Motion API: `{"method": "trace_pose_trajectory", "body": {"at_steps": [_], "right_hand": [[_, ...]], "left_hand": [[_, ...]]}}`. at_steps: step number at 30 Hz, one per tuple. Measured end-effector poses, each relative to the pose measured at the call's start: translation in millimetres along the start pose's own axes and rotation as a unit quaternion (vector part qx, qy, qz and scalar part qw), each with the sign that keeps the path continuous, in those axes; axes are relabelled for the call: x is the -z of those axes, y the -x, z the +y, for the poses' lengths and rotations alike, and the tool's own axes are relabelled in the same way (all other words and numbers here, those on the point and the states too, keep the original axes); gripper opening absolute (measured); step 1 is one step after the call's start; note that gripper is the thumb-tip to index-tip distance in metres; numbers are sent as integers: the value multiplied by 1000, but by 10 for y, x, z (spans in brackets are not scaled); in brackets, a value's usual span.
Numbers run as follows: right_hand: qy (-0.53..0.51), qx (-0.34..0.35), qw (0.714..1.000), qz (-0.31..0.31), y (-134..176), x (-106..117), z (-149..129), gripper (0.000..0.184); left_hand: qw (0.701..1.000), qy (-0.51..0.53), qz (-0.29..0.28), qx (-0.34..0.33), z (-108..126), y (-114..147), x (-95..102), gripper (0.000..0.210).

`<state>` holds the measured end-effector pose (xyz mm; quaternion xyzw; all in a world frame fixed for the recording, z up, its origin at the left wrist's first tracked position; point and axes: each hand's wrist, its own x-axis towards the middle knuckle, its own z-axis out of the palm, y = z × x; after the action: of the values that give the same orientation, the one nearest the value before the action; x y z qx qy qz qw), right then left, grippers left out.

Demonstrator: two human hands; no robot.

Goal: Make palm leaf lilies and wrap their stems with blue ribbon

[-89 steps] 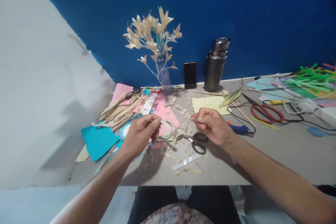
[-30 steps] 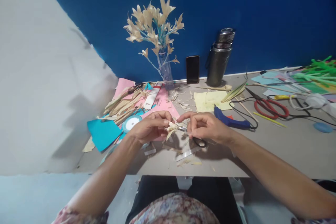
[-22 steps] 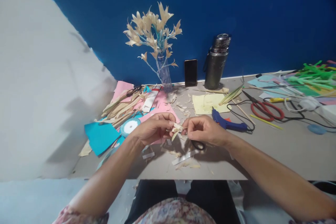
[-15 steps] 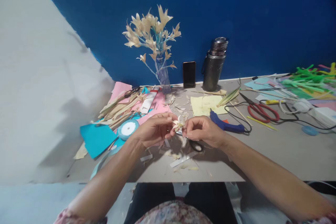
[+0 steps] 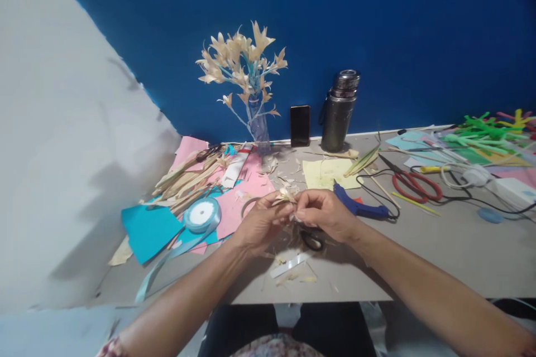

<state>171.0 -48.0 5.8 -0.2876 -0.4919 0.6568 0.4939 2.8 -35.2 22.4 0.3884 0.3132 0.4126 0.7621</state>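
Head view: left hand [image 5: 263, 222] holds pale flower [image 5: 286, 195] well inside table's front edge [image 5: 301, 299].

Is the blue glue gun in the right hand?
No, the blue glue gun lies on the table, just beyond the right hand.

Hands [image 5: 264, 224] closer together, blue ribbon [image 5: 162, 261] more exposed

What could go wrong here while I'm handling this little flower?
The small pale flower in your left hand looks thin and might tear. The blue glue gun lies near your right hand; if hot, its tip could burn you. The black-handled scissors, partly hidden by your hands, might nick you.
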Motion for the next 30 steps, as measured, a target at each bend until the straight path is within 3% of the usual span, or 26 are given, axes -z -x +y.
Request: {"method": "trace_pose_trajectory", "body": {"at_steps": [7,11,15,24,30], "right_hand": [[32,5,999,-30,0,17,15,16],[53,-18,998,38,-21,49,-6,19],[20,15,995,97,-60,93,-36,20],[74,79,987,118,-32,46,-24,16],[66,69,989,115,-30,32,-43,16]], "left_hand": [[1000,2,23,-3,-7,-19,59,29],[998,-18,48,-36,51,-23,123,28],[996,-35,36,-71,79,-31,173,27],[999,30,1,-29,20,-20,147,32],[997,78,-22,4,3,-32,139,29]]}}
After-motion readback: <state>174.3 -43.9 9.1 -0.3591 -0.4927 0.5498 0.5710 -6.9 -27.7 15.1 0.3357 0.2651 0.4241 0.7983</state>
